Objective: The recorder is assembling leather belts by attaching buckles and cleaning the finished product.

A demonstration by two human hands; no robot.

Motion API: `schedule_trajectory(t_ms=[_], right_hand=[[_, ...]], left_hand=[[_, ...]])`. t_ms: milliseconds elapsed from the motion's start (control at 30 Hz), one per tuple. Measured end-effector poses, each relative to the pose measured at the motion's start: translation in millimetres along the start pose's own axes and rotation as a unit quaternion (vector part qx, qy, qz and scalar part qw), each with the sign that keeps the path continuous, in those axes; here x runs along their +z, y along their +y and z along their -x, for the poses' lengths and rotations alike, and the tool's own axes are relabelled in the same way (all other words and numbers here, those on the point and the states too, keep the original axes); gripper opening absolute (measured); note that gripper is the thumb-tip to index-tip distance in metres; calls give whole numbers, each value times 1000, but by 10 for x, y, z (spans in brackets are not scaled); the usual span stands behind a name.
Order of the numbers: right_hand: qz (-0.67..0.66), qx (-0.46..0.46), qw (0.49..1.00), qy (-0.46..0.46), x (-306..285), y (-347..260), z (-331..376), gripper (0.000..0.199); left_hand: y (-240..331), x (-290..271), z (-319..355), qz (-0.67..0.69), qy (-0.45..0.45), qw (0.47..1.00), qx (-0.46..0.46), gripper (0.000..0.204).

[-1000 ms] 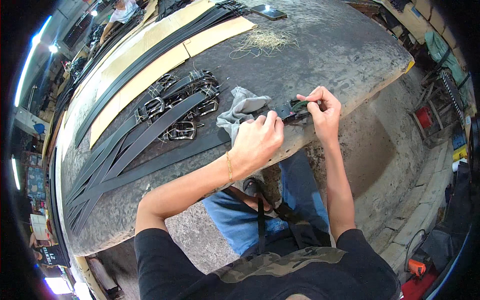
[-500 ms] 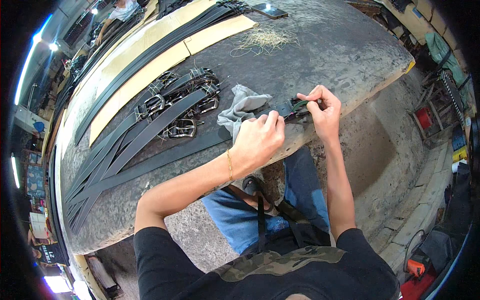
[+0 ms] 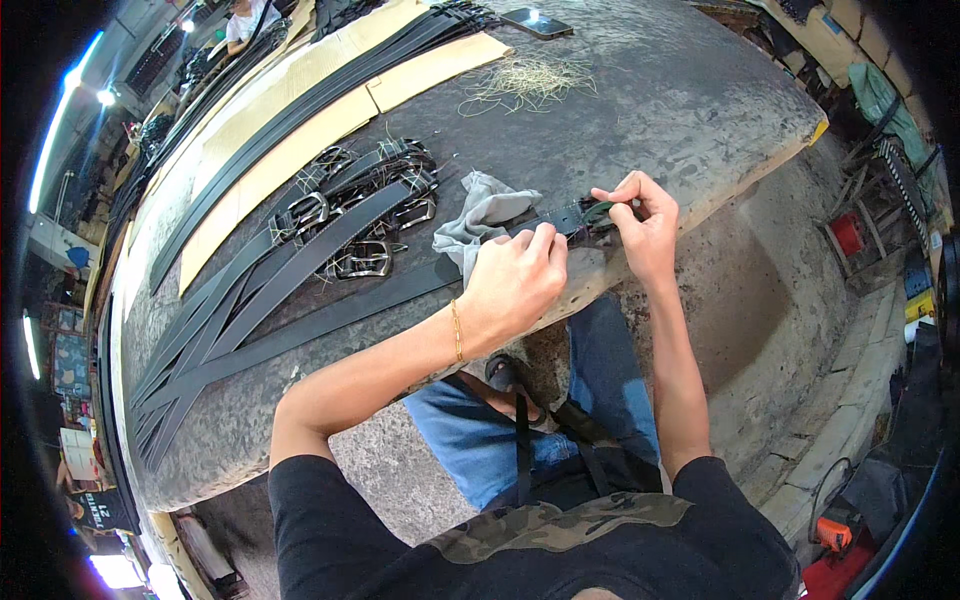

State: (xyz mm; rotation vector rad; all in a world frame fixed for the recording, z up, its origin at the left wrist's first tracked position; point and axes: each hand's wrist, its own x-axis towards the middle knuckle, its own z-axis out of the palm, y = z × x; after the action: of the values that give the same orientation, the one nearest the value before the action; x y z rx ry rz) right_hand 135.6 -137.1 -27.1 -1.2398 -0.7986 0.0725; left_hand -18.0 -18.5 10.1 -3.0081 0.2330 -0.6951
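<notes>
A dark leather belt (image 3: 350, 312) runs along the near edge of the table, its buckle end at the right. My left hand (image 3: 517, 275) is closed over the belt, fingers curled and pressing it down. Beyond the left hand, a crumpled grey cloth (image 3: 485, 212) lies against the belt. My right hand (image 3: 650, 228) pinches at the buckle end with thumb and forefinger; something dark green (image 3: 599, 211) shows by the fingertips. The buckle is partly hidden by the fingers. Left of the cloth lie several more belts (image 3: 300, 250) with metal buckles (image 3: 364, 259) bunched together.
A loose tangle of pale thread (image 3: 530, 84) lies farther back on the table (image 3: 700, 110). Behind it is a phone (image 3: 537, 22). Long dark straps (image 3: 300, 135) rest on cardboard (image 3: 440, 72). Another person (image 3: 245, 22) is at the far left.
Both my hands stay almost in place on the belt, with only tiny shifts. The person at the far left has changed posture.
</notes>
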Motion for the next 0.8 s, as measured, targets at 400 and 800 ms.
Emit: schedule_trajectory(t_ms=[400,800], right_hand=[[-17,-7,1000,2,-11,0,-7,9],[-34,13,999,8,0,-7,-5,11]], left_hand=[[11,5,-25,-6,83,996,39,21],[-45,-3,-53,21,111,992,58,18]])
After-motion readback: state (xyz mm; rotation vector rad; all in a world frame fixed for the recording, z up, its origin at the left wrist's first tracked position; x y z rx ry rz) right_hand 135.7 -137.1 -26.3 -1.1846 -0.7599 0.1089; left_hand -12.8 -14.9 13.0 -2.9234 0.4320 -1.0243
